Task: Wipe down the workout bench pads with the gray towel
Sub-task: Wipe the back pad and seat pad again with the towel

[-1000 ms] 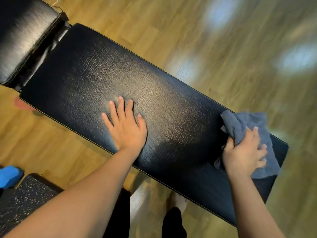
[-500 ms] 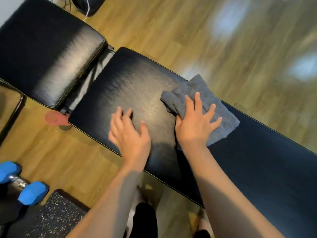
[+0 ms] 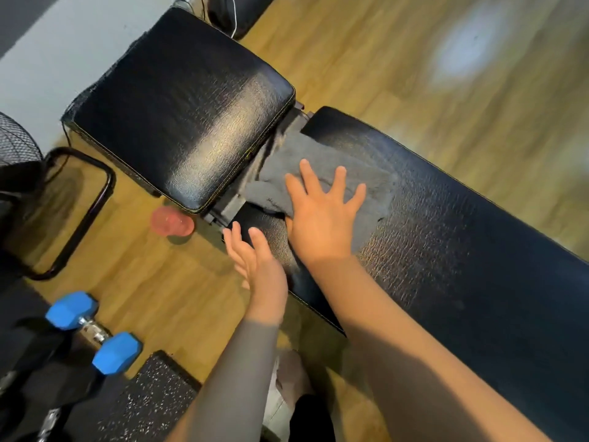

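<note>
The long black bench pad (image 3: 446, 237) runs from the centre to the lower right. A shorter black seat pad (image 3: 181, 116) lies at its upper-left end across a narrow gap. The gray towel (image 3: 287, 167) is spread over the long pad's end and partly into the gap. My right hand (image 3: 322, 215) presses flat on the towel with fingers spread. My left hand (image 3: 255, 263) hovers at the pad's near edge beside it, fingers apart and holding nothing.
A blue dumbbell (image 3: 92, 330) lies on the wooden floor at lower left, beside a speckled black mat (image 3: 149, 397). A black tubular frame (image 3: 79, 212) and a fan grille (image 3: 16, 141) stand at the left. A reddish spot (image 3: 172, 221) marks the floor near the gap.
My right hand has swept the towel along the long pad from its far right end to the gap by the seat pad. My left hand has lifted off the pad toward its near edge.
</note>
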